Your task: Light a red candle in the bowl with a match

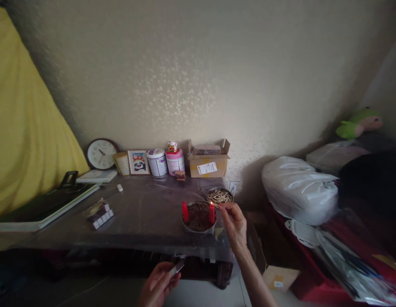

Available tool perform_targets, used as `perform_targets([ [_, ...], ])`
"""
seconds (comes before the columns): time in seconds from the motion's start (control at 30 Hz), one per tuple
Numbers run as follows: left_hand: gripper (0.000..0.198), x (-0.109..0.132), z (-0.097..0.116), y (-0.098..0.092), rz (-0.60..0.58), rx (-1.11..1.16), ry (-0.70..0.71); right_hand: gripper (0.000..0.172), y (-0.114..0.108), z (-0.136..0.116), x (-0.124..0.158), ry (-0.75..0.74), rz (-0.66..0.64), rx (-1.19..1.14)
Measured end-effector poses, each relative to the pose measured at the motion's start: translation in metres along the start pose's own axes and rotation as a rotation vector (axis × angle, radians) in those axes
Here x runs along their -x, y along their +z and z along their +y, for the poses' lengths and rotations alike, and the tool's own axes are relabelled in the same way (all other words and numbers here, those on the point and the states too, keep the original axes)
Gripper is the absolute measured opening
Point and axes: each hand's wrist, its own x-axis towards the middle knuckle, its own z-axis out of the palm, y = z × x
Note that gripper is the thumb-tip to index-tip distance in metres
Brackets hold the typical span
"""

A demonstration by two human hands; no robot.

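My right hand [233, 221] pinches a thin matchstick [216, 206] whose tip is at the top of the right red candle [212, 213], where a small flame shows. That candle and a left red candle [185, 212] stand upright at opposite sides of a round metal bowl [199, 230] with dark filling. No flame shows on the left candle. Behind it, a second round tin [220, 196] holds several matchsticks. Below the table's front edge, my left hand [160, 283] is closed round a small matchbox [177, 268].
On the table [146, 213] lie stacked small boxes [102, 216]. Along the wall stand a clock [102, 154], a panda picture [139, 162], two canisters [157, 162] and a cardboard box [209, 165]. White bags [300, 187] are at the right.
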Motion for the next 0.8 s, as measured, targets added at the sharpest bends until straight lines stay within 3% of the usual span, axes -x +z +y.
perform_targets([
  [0.8, 0.039, -0.0024, -0.0009, -0.0021, -0.002, 0.001, -0.012, 0.017, -0.0004, -0.0036, 0.0028, 0.108, 0.002, -0.085],
])
